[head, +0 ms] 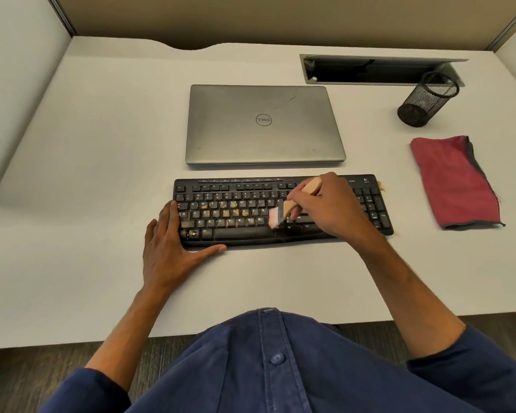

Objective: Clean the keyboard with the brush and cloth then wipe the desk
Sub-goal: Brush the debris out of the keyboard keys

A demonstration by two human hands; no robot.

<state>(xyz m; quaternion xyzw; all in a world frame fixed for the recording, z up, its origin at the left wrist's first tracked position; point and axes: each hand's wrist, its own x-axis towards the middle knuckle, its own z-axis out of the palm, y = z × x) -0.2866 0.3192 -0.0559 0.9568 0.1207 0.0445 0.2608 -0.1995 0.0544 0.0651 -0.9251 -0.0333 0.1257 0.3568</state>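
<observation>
A black keyboard (239, 210) lies on the white desk (102, 144), with brownish crumbs scattered over its left and middle keys. My right hand (325, 207) grips a wooden-handled brush (292, 204); its pale bristles touch the keys right of the space bar. My left hand (167, 245) rests flat at the keyboard's left end, fingers along the side and thumb along the front edge. A folded red cloth (453, 180) lies on the desk to the right of the keyboard, apart from both hands.
A closed silver laptop (264, 125) sits just behind the keyboard. A black mesh pen cup (426, 99) stands at the back right, in front of an open cable slot (379, 70). Partition walls enclose the desk on three sides.
</observation>
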